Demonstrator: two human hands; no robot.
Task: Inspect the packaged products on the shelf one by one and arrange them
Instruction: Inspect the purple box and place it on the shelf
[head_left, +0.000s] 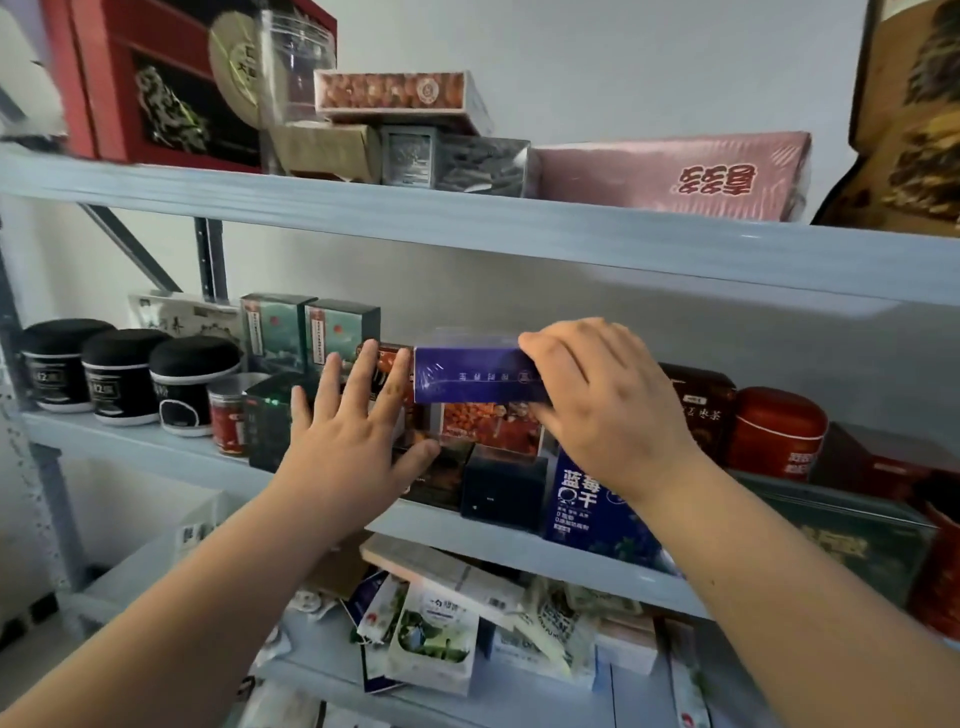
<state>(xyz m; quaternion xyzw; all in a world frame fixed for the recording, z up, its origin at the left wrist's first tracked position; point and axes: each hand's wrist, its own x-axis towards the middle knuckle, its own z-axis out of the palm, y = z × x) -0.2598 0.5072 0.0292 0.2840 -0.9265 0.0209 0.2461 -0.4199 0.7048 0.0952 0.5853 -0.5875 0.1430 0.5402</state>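
My right hand (605, 410) grips the right end of a flat purple box (470, 376) wrapped in clear film, held level above a box printed with red dried fruit (491, 426) on the middle shelf (156, 441). To the left of the purple box, my left hand (348, 431) is open with fingers spread; its fingertips lie against a dark red box (387, 371). Below the stack stand a black box (504, 486) and a blue box with white characters (582, 501).
Three black jars (124, 374) and two green boxes (306, 332) fill the shelf's left; dark red boxes and a red tin (774, 434) its right. The upper shelf holds a pink box (675, 174) and red cases. Loose packets (441, 629) litter the lower shelf.
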